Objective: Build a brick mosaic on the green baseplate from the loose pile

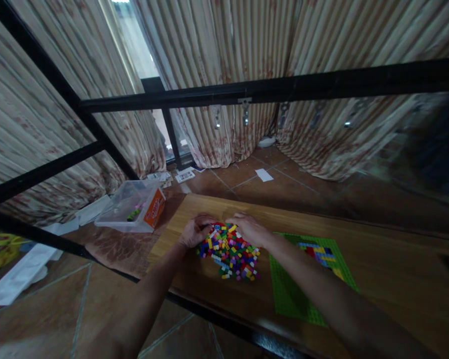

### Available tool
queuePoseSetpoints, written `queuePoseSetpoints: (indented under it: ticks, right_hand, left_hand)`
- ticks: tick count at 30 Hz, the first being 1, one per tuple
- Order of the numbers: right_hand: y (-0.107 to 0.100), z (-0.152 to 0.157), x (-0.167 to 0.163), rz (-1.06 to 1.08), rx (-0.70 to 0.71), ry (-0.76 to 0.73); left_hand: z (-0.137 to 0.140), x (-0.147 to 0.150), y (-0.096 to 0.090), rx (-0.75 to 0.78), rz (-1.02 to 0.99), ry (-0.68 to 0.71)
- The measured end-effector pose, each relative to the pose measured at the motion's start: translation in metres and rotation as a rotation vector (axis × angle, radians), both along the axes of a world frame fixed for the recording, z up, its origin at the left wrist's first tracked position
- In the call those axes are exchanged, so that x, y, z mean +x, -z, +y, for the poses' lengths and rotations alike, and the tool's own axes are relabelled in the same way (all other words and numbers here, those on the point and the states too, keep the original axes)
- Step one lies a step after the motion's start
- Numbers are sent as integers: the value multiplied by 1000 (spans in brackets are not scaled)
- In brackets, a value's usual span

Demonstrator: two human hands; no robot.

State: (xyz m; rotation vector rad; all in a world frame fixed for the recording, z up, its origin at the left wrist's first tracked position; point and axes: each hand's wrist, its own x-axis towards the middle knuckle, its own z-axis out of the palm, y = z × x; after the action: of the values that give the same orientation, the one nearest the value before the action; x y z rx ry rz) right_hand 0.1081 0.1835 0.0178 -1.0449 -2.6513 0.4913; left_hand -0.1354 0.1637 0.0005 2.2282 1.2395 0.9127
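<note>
A heap of small multicoloured toy bricks [230,252] lies on the wooden bench top [217,202]. My left hand [197,230] curves around the heap's far left edge, its thumb apart from the fingers. At the far right edge, my right hand [252,229] rests against the bricks with its fingers stretched inward. I see no brick gripped in either hand. Partly under my right forearm lies a green studded baseplate [294,279]. Blue, red and yellow bricks [318,252] form a joined patch on its far part; my forearm hides some of it.
On the left stands a clear plastic box [125,199] with an orange label and a few bricks inside. Black metal rails [217,97] cross in front of patterned curtains [228,45]. White packaging [22,274] and papers [264,175] lie on the tiled floor [224,182].
</note>
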Motion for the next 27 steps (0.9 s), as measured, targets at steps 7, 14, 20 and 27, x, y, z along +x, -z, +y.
queuePoseSetpoints:
  ticks: [7,14,20,27]
  right_hand:
    - [-12,-16,6,-73,39,44]
    - [-28,-66,18,63,45,196]
    - [-18,-162,49,590,-89,440]
    - [5,-218,134,749,-166,883]
  left_hand:
    - [-2,3,-5,9,16,-38]
    - [-1,4,-10,-66,87,-95]
    - [8,7,-27,-28,304,-7]
    - [16,11,-33,13,555,0]
